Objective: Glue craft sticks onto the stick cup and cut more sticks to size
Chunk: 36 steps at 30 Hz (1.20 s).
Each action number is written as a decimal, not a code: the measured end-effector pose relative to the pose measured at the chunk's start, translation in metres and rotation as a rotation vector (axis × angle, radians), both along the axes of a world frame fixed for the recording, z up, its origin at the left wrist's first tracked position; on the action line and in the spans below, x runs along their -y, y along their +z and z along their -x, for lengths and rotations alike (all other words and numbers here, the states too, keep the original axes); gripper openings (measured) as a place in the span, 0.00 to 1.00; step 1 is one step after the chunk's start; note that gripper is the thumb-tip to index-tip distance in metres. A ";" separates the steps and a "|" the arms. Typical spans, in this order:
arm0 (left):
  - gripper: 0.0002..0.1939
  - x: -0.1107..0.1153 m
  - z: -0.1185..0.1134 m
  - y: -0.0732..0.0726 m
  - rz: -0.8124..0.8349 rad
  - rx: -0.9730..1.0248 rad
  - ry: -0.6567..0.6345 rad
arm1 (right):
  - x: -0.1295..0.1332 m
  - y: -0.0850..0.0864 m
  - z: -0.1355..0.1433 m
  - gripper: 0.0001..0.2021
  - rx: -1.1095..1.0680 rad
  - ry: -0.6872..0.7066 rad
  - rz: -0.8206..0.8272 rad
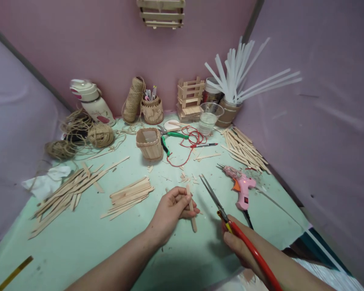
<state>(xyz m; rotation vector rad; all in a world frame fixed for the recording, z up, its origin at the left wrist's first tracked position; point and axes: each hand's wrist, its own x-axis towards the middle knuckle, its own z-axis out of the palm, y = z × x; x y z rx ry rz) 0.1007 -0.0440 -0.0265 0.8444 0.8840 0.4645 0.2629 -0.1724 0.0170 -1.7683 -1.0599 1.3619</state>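
Between the thumb and fingers of my left hand is a wooden craft stick, held upright near the middle of the table. My right hand grips a pair of scissors with red handles. The blades point up and away, a short gap to the right of the stick and not touching it. Small wood chips lie just beyond my left hand. A neat bundle of craft sticks rests to its left. The fingers inside the scissor handles are partly hidden.
A pink glue gun with its cord lies right of the scissors. Farther back stand a small stick basket, green-handled pliers, red cord and a plastic cup. Loose sticks, twine and a bottle flank them.
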 end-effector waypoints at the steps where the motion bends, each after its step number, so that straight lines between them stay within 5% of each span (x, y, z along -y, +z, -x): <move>1: 0.18 0.000 0.001 0.001 0.008 -0.004 0.008 | -0.002 0.003 0.000 0.21 0.034 0.064 0.054; 8: 0.18 -0.002 0.002 0.005 -0.022 -0.013 0.030 | -0.020 0.007 0.003 0.20 0.181 0.306 0.178; 18: 0.16 -0.002 0.003 0.007 -0.129 -0.050 -0.007 | -0.025 0.002 0.006 0.21 0.180 0.192 0.101; 36: 0.14 -0.002 0.001 0.014 -0.189 -0.085 -0.056 | -0.031 0.011 0.007 0.22 0.272 0.344 0.245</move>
